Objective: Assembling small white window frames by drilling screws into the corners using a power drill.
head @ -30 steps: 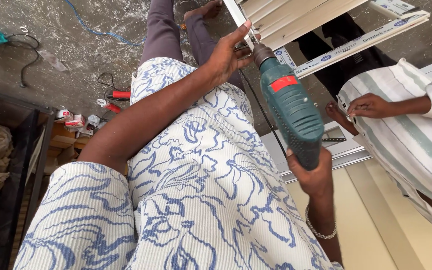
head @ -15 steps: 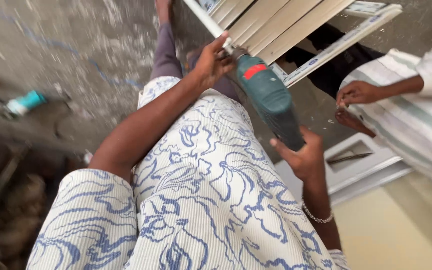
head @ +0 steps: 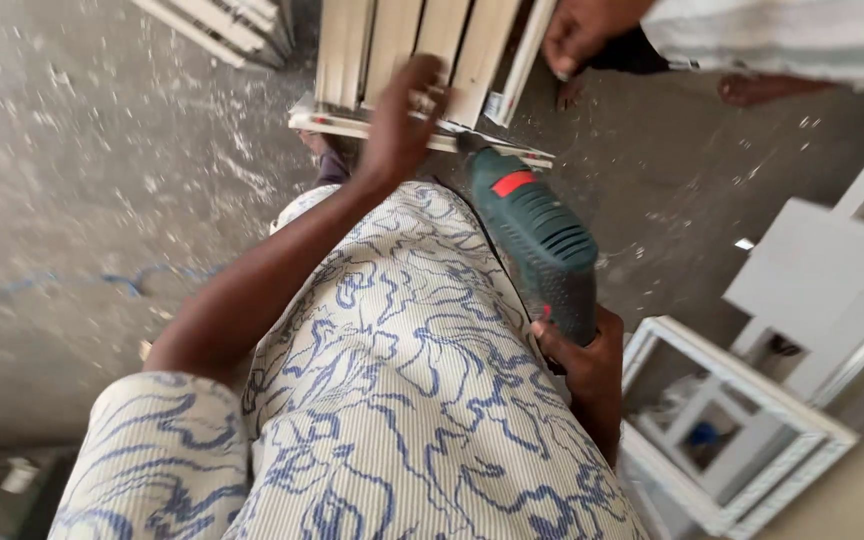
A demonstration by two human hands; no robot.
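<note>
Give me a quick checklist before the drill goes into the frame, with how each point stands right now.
1. Right hand grips the drill handle: ok.
2. Left hand braces the slatted frame: ok.
3. Drill tip meets the frame rail: cannot tell, the spot is blurred.
4. Left fingers clear of the tip: not ok, they lie close beside it.
5. Co-worker's hand steadies the frame's far side: ok.
6. Co-worker's foot away from the drill: ok.
</note>
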